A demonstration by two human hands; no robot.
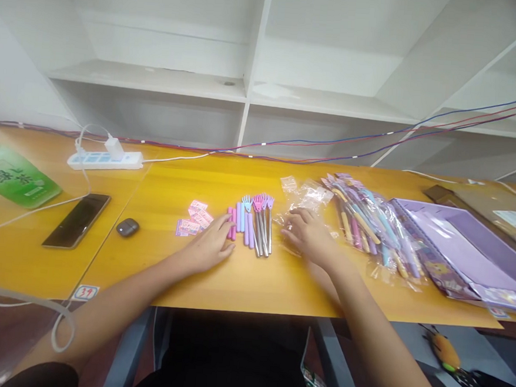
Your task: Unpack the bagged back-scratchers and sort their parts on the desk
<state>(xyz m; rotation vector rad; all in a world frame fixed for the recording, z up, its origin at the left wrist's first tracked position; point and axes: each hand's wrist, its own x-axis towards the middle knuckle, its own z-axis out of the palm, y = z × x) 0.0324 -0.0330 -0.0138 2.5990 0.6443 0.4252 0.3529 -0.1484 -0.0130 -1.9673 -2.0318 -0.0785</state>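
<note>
My left hand (210,246) lies on the table with its fingers loosely spread, the fingertips against the loose pink and purple handles (233,224). Small pink printed cards (197,217) lie just beyond it. Between my hands, several back scratchers (262,226) with metal shafts and pink, purple and blue claw heads are lined up side by side. My right hand (310,235) rests palm down to their right, fingers apart and slightly bent, at the edge of crumpled clear plastic bags (313,194). Nothing shows gripped in either hand. Farther right is a pile of bagged back scratchers (371,219).
A purple display box (470,244) and a cardboard package (500,204) lie at the right. Leftward are a phone (77,221), a black earbud case (127,227), a green bottle (18,177) and a power strip (105,160). White shelves (168,81) and cables run behind the table.
</note>
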